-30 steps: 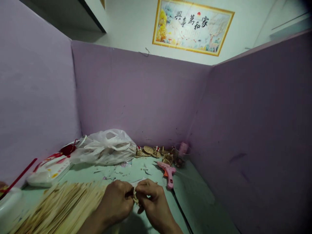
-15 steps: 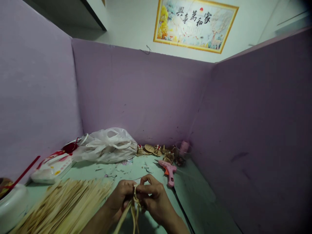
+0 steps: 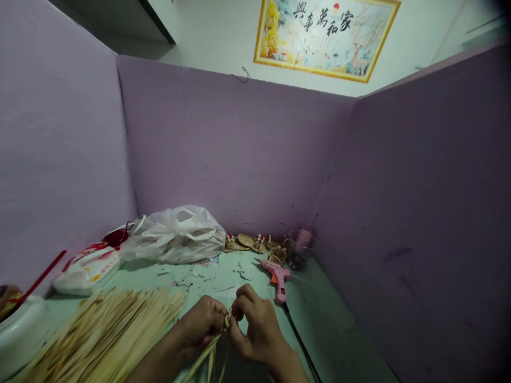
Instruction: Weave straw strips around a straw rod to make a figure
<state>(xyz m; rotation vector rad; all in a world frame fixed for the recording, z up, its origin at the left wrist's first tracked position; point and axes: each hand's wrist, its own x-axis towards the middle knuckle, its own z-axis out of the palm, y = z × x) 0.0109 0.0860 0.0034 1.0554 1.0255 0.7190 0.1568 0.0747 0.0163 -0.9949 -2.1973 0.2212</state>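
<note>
A small braided piece of pale straw (image 3: 227,320) is between my two hands, with loose strands hanging below it toward the lower edge. My left hand (image 3: 205,321) is closed, pinching the piece from the left. On its other side, my right hand (image 3: 255,324) has its thumb and fingertips against the braid, with the index finger bent above it. A broad bundle of dry straw strips (image 3: 107,335) lies on the green table (image 3: 331,319), left of my left forearm.
A pink glue gun (image 3: 277,279) with a black cord lies beyond my right hand. Farther back are a white plastic bag (image 3: 175,236), woven straw pieces (image 3: 245,241) and a clear cup (image 3: 302,242). A white container (image 3: 22,330) stands at left. Purple partitions (image 3: 239,149) surround the table.
Both hands have turned slightly, and the braided piece sits a little lower and farther right. The right fingers have shifted on it. The view has tilted slightly.
</note>
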